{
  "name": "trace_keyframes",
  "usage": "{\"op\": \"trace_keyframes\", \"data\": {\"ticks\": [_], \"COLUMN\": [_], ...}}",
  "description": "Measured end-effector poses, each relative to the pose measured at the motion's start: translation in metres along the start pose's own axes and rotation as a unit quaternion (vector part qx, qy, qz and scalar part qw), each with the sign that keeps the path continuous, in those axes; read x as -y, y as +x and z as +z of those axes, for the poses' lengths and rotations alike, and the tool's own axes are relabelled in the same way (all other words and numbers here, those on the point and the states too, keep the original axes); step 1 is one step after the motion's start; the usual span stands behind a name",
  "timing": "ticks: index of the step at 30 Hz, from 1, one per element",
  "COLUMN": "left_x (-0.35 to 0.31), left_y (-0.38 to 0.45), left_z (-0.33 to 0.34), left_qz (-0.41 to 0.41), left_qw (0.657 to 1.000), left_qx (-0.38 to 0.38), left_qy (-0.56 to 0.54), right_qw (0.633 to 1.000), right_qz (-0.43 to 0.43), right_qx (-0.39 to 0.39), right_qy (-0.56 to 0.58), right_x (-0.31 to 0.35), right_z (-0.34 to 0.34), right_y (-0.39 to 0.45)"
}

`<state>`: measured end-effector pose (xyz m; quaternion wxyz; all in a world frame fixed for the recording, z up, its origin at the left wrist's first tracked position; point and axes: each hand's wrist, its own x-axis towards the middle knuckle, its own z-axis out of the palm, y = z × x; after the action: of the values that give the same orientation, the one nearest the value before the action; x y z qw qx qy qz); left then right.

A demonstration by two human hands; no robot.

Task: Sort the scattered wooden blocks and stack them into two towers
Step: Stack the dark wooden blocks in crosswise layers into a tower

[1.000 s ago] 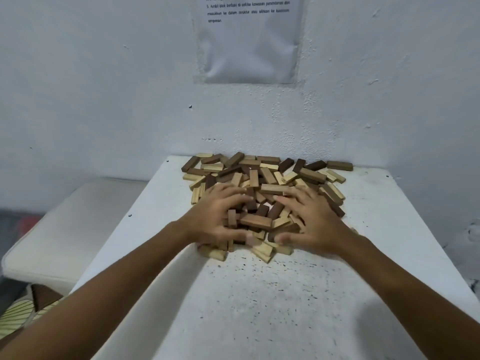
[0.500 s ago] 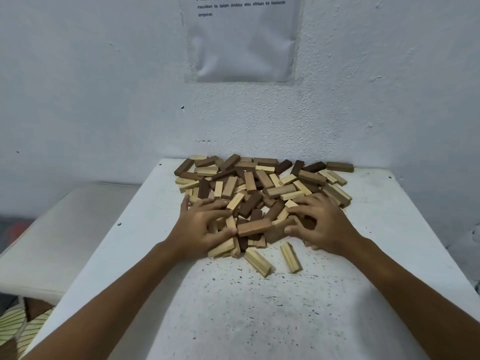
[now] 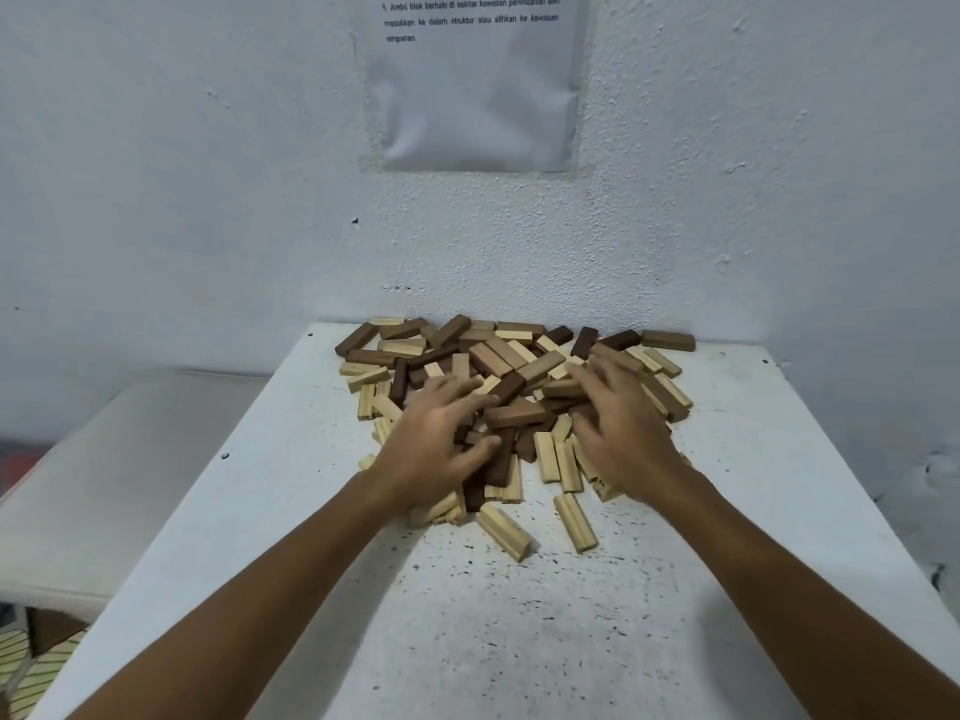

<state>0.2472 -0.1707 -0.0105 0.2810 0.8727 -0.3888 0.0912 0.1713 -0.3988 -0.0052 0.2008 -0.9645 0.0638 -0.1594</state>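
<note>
The left hand (image 3: pixel 434 449) and right hand (image 3: pixel 621 426) were laid palm-down, fingers spread, on the blocks (image 3: pixel 498 358) heaped on the table (image 3: pixel 519 641); nothing was pinched.

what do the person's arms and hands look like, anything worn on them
Both arms are bare along all that shows, with no sleeve in view. The left hand and the right hand have no gloves, and no watch, bracelet or ring is visible on either wrist or the fingers. The hands are a little motion-blurred, so a very thin ring could be missed.
</note>
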Motion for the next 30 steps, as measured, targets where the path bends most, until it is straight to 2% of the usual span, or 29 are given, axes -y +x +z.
{"op": "trace_keyframes", "data": {"ticks": [3,6,9,12,16,19,23,30], "left_x": [-0.007,-0.013,-0.014,-0.015,-0.018,-0.024,-0.026,-0.037], "left_y": [0.0,0.015,0.026,0.03,0.033,0.036,0.038,0.024], "left_z": [0.006,0.007,0.009,0.012,0.013,0.012,0.014,-0.007], "left_qz": [-0.001,-0.029,-0.065,-0.044,-0.02,-0.012,-0.034,-0.111], "left_qw": [0.995,0.984,0.987,0.992,0.996,0.997,0.998,0.992], "left_qx": [0.097,0.144,0.083,0.0,-0.027,-0.038,-0.025,-0.044], "left_qy": [0.023,0.097,0.118,0.114,0.078,0.069,0.056,-0.033], "right_qw": [0.992,0.989,0.994,0.996,0.996,0.991,0.998,0.996], "right_qz": [-0.002,-0.002,0.029,0.04,0.005,-0.024,0.005,0.044], "right_qx": [0.108,0.12,0.066,-0.014,-0.032,-0.078,-0.042,-0.036], "right_qy": [-0.071,-0.09,-0.08,-0.077,-0.083,-0.108,-0.045,0.061], "right_x": [-0.006,-0.013,-0.013,-0.014,-0.008,-0.005,0.006,0.024], "right_z": [0.004,0.002,-0.001,-0.002,0.005,0.013,0.01,-0.009], "right_y": [-0.016,-0.003,0.01,0.018,0.015,0.014,0.015,-0.013]}}
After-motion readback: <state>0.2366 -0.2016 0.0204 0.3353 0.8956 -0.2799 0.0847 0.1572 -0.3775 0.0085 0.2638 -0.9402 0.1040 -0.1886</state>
